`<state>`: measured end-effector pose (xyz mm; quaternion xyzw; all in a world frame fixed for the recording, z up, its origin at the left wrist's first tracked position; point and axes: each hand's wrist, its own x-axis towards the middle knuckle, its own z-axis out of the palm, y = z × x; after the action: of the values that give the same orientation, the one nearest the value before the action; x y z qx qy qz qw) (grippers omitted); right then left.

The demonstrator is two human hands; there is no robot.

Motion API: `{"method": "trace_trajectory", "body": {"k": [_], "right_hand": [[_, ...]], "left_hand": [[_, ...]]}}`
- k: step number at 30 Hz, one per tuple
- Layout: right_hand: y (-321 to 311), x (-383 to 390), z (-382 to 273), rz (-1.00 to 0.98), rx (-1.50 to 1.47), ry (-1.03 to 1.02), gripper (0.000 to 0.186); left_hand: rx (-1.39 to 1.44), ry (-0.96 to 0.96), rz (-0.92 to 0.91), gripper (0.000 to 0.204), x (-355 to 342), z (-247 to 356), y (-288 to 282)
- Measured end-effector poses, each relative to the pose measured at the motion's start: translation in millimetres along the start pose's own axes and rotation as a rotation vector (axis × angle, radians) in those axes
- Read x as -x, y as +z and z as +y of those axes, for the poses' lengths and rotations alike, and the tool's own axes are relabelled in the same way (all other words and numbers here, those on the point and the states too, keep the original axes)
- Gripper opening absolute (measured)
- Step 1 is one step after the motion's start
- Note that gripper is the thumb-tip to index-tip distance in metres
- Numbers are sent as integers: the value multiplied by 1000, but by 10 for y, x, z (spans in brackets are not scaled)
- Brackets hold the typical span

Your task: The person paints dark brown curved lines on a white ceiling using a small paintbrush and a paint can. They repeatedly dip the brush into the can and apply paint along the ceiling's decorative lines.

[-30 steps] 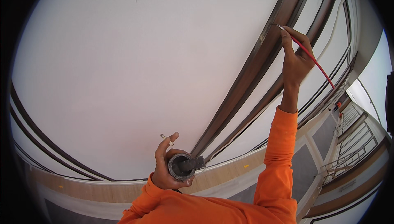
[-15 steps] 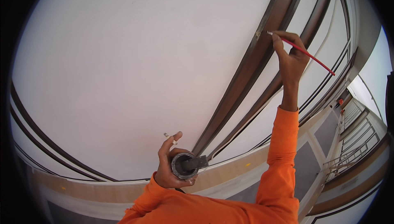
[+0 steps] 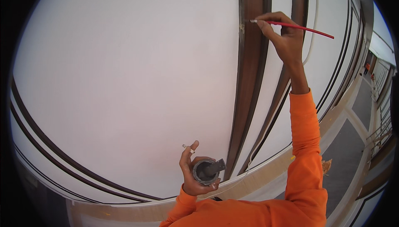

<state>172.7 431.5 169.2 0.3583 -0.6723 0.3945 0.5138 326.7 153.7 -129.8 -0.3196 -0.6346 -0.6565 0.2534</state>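
My right hand [image 3: 284,35] is raised and pinches a thin red-handled paintbrush [image 3: 309,29] close to its metal end. The brush tip lies over the brown trim strip [image 3: 254,44], just right of a pale, rough patch [image 3: 241,28] on its dark left edge. Whether the tip touches the strip I cannot tell. Lower down, my left hand [image 3: 192,179] is wrapped round a small round pot [image 3: 205,180] with a dark, paint-smeared inside. A flat dark grey tool [image 3: 215,167] leans out over the pot's right rim. What looks like a cigarette [image 3: 189,148] sits between the thumb and forefinger of this hand.
A broad white wall [image 3: 133,81] fills the left and middle. A second brown strip [image 3: 300,2] and a pale cable [image 3: 316,19] run at the right. Beyond are a walkway with grey floor panels [image 3: 345,148], metal railings [image 3: 380,106] and a distant person in orange [image 3: 367,67].
The view has turned, so the strip stands more upright. My right hand and brush appear farther up, with the brush lying flatter. The pot remains in my left hand.
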Motion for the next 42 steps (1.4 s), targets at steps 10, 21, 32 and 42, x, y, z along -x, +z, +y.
{"method": "trace_trajectory", "body": {"k": [10, 21, 32, 42], "right_hand": [[-42, 118, 268, -64, -1, -41, 11], [-62, -19, 316, 51, 35, -181, 15], [-35, -103, 165, 18, 59, -176, 13], [-80, -150, 114, 27, 134, -192, 13]], "left_hand": [[-202, 73, 79, 127, 33, -91, 63], [-203, 47, 64, 122, -5, 18, 71], [-184, 67, 56, 123, -8, 18, 60], [-141, 52, 28, 120, -27, 40, 63]]}}
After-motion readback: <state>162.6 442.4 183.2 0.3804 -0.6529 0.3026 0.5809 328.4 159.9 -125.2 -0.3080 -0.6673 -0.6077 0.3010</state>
